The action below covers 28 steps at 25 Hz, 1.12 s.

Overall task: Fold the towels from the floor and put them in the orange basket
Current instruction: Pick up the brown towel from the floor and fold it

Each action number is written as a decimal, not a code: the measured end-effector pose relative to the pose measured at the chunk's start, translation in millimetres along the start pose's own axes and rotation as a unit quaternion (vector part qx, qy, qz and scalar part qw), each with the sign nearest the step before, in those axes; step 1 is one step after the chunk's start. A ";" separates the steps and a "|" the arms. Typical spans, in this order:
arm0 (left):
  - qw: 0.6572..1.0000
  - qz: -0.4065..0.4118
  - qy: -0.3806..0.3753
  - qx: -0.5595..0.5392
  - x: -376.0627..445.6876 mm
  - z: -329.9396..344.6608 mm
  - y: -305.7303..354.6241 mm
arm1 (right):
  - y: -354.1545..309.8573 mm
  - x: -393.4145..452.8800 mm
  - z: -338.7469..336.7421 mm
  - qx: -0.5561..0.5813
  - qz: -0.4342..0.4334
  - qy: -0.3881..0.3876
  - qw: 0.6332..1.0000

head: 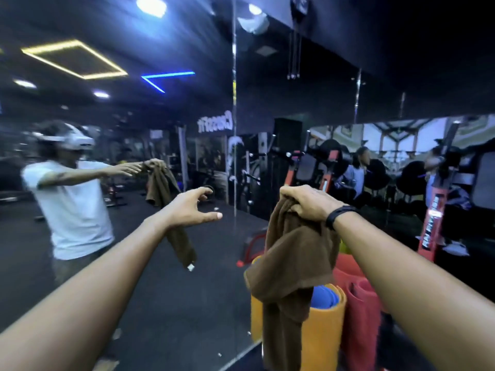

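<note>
A brown towel [289, 266] hangs bunched from my right hand [308, 203], which grips its top edge at chest height. My left hand [191, 207] is stretched forward to the left of the towel, fingers spread and loosely bent, holding nothing and apart from the cloth. Behind the hanging towel stands an orange rolled mat or container [325, 325] with a blue roll [325, 297] inside it. I cannot tell whether this is the orange basket.
A wall mirror [134, 303] ahead reflects a person in a white shirt holding the same towel. Red rolled mats [361, 311] stand to the right of the orange one. Dark gym floor and exercise machines [431, 210] lie beyond.
</note>
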<state>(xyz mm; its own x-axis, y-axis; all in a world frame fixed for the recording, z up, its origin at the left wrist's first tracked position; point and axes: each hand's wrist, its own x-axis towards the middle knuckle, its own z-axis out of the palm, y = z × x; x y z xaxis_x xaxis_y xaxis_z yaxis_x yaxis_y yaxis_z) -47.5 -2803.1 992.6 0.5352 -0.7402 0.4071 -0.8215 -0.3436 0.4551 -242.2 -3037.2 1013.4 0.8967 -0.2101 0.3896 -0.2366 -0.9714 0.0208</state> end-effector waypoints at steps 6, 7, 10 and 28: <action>0.990 -0.099 0.083 0.049 -128.3 -76.8 -9.2 | -123.3 26.6 9.3 0.061 -0.194 0.010 0.979; 0.987 -0.121 0.089 0.056 -152.3 -89.3 -12.3 | -146.3 28.0 12.8 0.076 -0.217 0.015 0.973; 0.972 -0.188 0.121 0.072 -232.8 -132.9 -25.2 | -226.5 24.7 17.6 0.112 -0.291 0.010 0.950; 0.783 -0.483 0.302 0.249 -808.1 -413.1 2.6 | -826.4 -144.7 -94.3 0.278 -0.595 0.001 0.754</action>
<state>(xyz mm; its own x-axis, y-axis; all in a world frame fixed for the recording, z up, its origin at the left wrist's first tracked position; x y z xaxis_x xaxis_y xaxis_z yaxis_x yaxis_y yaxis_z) -400.8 -1967.1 991.9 0.8260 0.3614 0.4326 0.1295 -0.8686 0.4784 -211.7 -2193.6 1026.6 0.3501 0.8464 0.4012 0.9289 -0.3688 -0.0325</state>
